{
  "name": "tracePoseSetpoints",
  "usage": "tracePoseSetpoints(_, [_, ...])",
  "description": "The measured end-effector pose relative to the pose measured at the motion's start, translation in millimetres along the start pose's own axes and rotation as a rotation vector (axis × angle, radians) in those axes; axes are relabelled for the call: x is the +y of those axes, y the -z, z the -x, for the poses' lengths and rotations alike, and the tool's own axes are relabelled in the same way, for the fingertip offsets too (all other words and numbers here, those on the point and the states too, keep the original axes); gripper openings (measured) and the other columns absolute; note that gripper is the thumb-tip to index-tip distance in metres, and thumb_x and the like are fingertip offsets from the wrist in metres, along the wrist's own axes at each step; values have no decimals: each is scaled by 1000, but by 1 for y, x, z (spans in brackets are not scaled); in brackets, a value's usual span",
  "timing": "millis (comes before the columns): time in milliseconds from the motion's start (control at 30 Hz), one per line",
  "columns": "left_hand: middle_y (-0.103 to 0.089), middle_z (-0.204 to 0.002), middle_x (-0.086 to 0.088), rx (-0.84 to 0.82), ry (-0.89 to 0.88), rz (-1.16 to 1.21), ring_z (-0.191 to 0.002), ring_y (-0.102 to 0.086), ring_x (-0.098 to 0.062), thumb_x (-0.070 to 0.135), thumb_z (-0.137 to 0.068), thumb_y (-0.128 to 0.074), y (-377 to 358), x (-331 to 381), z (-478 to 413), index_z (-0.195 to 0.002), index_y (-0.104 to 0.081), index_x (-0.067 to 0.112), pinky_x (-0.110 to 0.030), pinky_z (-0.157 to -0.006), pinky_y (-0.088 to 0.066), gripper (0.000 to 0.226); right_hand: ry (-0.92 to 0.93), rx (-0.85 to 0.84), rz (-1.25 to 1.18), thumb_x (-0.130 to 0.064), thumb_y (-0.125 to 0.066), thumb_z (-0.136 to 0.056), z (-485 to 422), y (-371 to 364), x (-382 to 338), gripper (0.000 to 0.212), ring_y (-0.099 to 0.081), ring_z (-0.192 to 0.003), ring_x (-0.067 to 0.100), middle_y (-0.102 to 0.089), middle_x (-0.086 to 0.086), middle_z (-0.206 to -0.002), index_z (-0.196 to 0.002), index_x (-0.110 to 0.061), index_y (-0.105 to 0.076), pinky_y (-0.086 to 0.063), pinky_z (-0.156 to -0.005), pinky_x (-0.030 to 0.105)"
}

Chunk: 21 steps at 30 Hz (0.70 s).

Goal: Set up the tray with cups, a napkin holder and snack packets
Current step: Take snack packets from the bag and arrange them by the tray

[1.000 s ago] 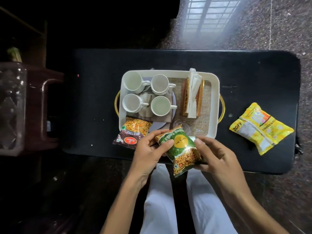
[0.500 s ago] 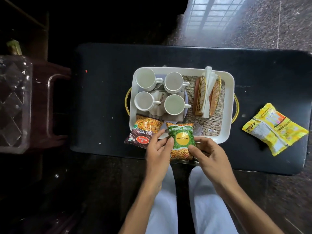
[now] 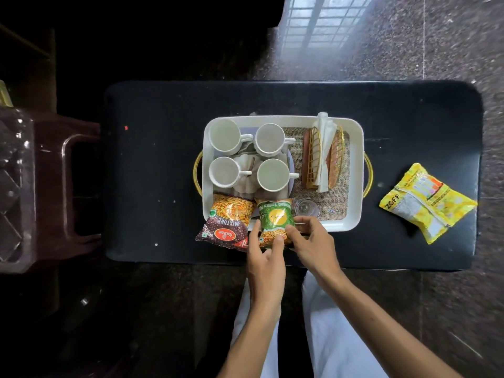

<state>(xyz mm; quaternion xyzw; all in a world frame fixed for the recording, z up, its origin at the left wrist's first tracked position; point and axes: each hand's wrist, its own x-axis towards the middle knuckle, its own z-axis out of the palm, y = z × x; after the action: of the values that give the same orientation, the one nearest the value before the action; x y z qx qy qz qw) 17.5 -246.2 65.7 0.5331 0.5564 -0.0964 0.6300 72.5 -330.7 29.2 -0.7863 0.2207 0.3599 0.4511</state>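
Nearest, at lower centre, both hands pinch the green snack packet [image 3: 275, 221]: the left hand [image 3: 266, 257] grips its lower left edge, the right hand [image 3: 311, 241] its right side. It leans over the white tray's [image 3: 354, 181] near rim, touching the red mixture packet [image 3: 227, 223] at its left. Beyond stand four white cups [image 3: 246, 156] and the napkin holder [image 3: 323, 156]. A yellow packet [image 3: 425, 201] lies well apart at right on the black counter [image 3: 152, 173].
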Motion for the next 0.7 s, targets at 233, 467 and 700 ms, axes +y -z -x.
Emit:
tracePoseSetpoints(233, [-53, -149, -11, 6, 76, 78, -135, -57, -17, 17, -100, -65, -6, -18, 39, -148, -44, 43, -47, -116, -43, 59, 34, -47, 57, -32, -69, -90, 6, 30, 6, 32, -68, -86, 2, -71, -3, -107, -118, -17, -64, -59, -87, 37])
tracePoseSetpoints(467, [-69, -121, -5, 16, 29, -18, -98, -74, -17, 14, -99, -64, -71, -36, 77, -119, -64, 29, -27, -80, -57, 25, 254, 240, 123, -27, -69, -90, -5, 164, 15, 9, -65, -81, -12, -72, -18, -89, -99, -25, -72, -45, -69, 1])
tracePoseSetpoints(700, [-77, -104, -3, -366, 97, -93, -90, -77, -13, 17, -103, -58, -176, -34, 65, -108, -70, 25, -23, -76, -60, 15, 311, 413, 664, -29, -70, -88, -77, 264, 26, 47, -46, -122, 31, -57, 9, -130, -131, -15, -58, -38, -101, 44])
